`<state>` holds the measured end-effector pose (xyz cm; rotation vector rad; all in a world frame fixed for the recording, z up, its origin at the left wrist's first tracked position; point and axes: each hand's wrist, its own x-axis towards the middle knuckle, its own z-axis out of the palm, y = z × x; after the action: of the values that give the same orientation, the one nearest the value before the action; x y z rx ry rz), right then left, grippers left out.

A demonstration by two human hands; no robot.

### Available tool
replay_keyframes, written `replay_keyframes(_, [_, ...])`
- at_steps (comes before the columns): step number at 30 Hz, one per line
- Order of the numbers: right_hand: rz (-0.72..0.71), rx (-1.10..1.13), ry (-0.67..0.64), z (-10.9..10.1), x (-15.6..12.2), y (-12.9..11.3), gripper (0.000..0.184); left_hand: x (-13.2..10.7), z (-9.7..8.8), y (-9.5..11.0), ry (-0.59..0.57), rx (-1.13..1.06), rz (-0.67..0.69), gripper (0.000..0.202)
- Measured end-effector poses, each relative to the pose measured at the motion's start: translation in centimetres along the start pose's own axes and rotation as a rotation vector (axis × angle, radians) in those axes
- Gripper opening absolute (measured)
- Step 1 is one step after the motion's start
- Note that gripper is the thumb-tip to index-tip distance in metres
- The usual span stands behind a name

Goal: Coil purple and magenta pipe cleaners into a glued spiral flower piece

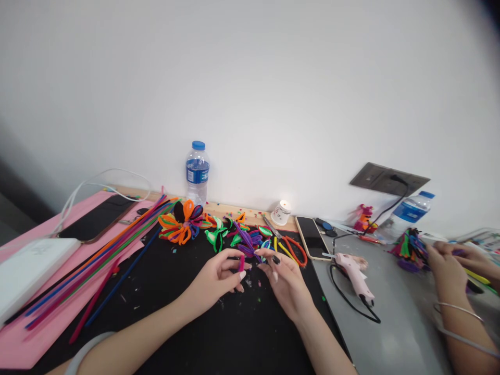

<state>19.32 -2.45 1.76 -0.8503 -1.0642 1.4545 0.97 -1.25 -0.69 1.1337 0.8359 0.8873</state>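
Between the thumb and fingers of my left hand [224, 272] is a short magenta pipe cleaner piece [241, 263]. My right hand [284, 278], just beside it, has its fingertips pinched at the lower end of a purple looped pipe cleaner shape [249, 240]. Exactly how the fingers grip it is partly hidden. Behind the hands lie green pipe cleaner leaf shapes [216, 238] and an orange pipe cleaner flower [186, 224]. Scissors with orange handles [296, 251] rest behind my right hand, near a yellow pipe cleaner piece.
Long pipe cleaners [105, 260] lie at left over pink sheets [47, 333], near a phone [99, 217] and a white box [39, 271]. A water bottle [197, 174] stands by the wall. At right are another phone [312, 238], a pink glue gun [355, 276] and a co-worker's hands [449, 268].
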Motion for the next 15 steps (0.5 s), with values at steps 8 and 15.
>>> replay_keyframes(8, [0.005, 0.168, 0.033, -0.05, 0.17, -0.24, 0.031, 0.04, -0.13, -0.33, -0.007, 0.009, -0.030, 0.036])
replay_keyframes(15, [0.012, -0.019, 0.144, -0.20, 0.17, 0.27, 0.020, 0.10, -0.18, -0.40, -0.013, 0.013, -0.024, 0.033])
